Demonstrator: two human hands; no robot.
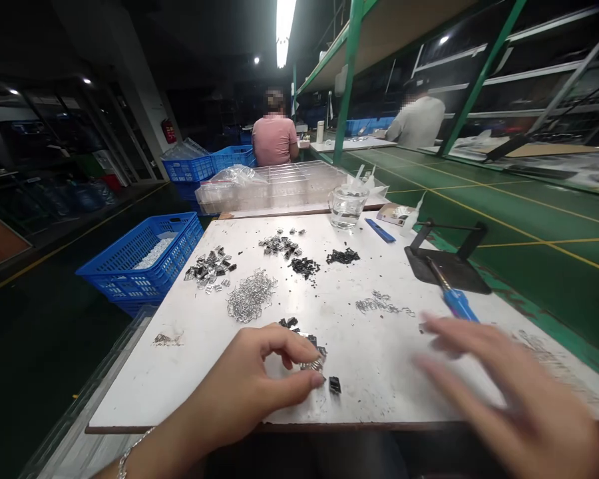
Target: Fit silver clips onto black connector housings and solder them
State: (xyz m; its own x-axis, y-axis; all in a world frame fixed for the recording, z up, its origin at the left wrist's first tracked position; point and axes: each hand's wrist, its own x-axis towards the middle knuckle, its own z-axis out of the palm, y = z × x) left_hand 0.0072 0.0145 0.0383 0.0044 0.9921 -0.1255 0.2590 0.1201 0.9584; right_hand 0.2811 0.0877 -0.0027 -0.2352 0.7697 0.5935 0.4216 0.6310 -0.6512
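Observation:
My left hand (259, 376) is closed in a pinch above the white table (379, 372). Between thumb and forefinger is a small, shiny ribbed metal part (311, 364); the fingers partly cover it. Just right of the thumb lies a small black block-shaped piece (334, 384). A few dark pieces (290, 322) sit behind the fingers. Off to the right, my right hand (514, 392) is blurred by motion, thumb and fingers apart, with nothing visible in it. It is nearest to a blue-handled soldering iron (459, 304) propped on a black metal stand (449, 269).
Piles of metal clips (252, 296), thin metal pins (382, 303) and black bits (304, 267) cover parts of the table. Farther back are a clear cup (347, 207) and a blue strip (379, 230). A blue crate (140, 259) stands left; two people (274, 140) sit beyond.

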